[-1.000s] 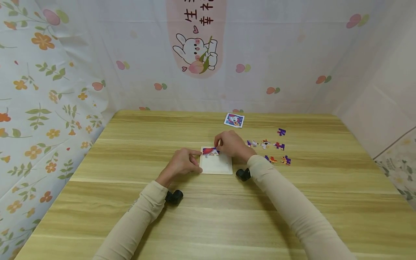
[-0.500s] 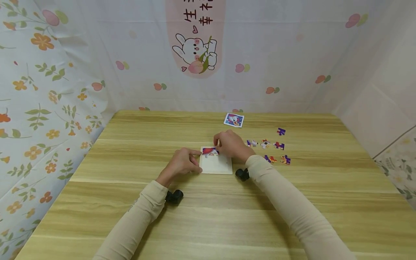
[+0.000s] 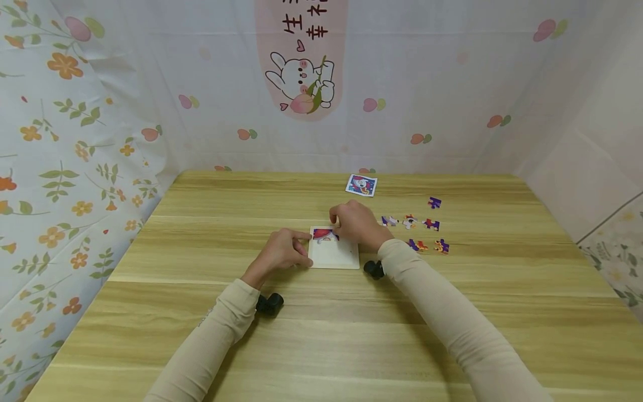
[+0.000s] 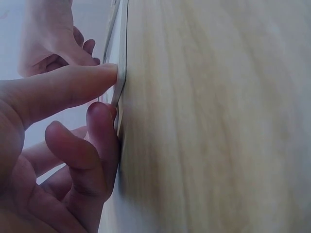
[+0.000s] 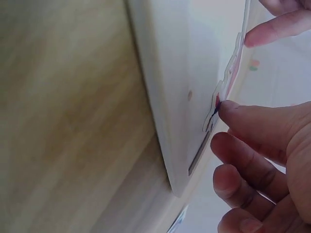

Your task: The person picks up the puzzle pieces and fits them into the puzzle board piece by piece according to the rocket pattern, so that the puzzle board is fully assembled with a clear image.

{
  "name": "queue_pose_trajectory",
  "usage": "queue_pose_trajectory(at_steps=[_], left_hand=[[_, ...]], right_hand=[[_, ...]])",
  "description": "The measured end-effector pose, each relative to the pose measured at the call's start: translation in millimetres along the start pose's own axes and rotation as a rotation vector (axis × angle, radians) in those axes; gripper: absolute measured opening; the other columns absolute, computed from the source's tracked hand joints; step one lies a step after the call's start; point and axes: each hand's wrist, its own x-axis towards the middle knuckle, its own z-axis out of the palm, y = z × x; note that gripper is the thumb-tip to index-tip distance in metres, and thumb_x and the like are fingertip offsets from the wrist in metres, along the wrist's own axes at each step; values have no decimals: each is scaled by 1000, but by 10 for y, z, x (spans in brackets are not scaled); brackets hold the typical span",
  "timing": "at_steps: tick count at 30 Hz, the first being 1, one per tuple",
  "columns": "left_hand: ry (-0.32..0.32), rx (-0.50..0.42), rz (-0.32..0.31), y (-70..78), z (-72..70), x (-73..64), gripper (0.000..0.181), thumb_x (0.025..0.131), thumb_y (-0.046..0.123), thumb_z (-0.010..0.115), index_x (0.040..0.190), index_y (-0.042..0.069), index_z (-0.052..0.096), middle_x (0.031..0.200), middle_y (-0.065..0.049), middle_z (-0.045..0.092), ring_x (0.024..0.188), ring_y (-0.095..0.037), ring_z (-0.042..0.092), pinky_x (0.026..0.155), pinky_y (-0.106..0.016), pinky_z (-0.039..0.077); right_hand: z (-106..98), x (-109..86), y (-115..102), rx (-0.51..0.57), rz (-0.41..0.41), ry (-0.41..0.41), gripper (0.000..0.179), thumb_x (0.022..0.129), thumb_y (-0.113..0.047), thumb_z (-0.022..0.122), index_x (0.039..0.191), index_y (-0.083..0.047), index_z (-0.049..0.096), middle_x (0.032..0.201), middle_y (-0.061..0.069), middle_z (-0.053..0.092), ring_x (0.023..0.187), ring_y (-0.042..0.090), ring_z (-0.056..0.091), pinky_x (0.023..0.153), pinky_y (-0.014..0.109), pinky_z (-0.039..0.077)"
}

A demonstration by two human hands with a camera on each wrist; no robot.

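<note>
A pale square puzzle board [image 3: 334, 257] lies flat in the middle of the table in the head view. Red, purple and white puzzle pieces [image 3: 324, 234] sit along its far left part. My left hand [image 3: 281, 250] has its index finger and thumb against the board's left edge; the left wrist view shows the thumb [image 4: 73, 92] pressed at the rim. With thumb and index finger, my right hand [image 3: 356, 223] pinches a puzzle piece [image 5: 214, 109] at the board's far side. In the right wrist view the thumb covers part of that piece, and the index finger is mostly hidden.
Several loose puzzle pieces [image 3: 410, 221] lie right of the board, near the right wrist. A small picture card [image 3: 361, 185] rests behind, near the far edge. The wooden table [image 3: 321, 335] meets patterned cloth [image 3: 422, 100] at the back.
My right hand has shifted very slightly away and left over the far part of the board. The left hand stays at the board's left edge.
</note>
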Motion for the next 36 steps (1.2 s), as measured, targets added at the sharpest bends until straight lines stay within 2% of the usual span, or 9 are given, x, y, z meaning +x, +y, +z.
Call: queue_pose_trajectory(at_steps=[10, 29, 36], left_hand=[[-3, -8, 0, -6, 9, 8, 61, 73, 8, 87, 130, 5, 67, 77, -4, 75, 54, -6, 56, 51, -22, 46], [3, -14, -2, 10, 12, -4, 61, 73, 8, 87, 130, 5, 67, 77, -4, 75, 54, -6, 56, 52, -22, 49], [1, -16, -14, 16, 9, -3, 61, 73, 8, 87, 130, 5, 67, 78, -4, 75, 54, -7, 57, 52, -23, 49]], right_hand=[[17, 1, 22, 2, -5, 10, 12, 87, -19, 77, 94, -11, 73, 83, 3, 73, 74, 16, 62, 66, 30, 52], [61, -9, 44, -16, -9, 30, 14, 90, -24, 75, 93, -11, 73, 79, 2, 71, 70, 14, 59, 59, 26, 46], [20, -37, 85, 68, -23, 25, 15, 93, -25, 71, 93, -11, 73, 78, 2, 70, 67, 14, 57, 59, 24, 42]])
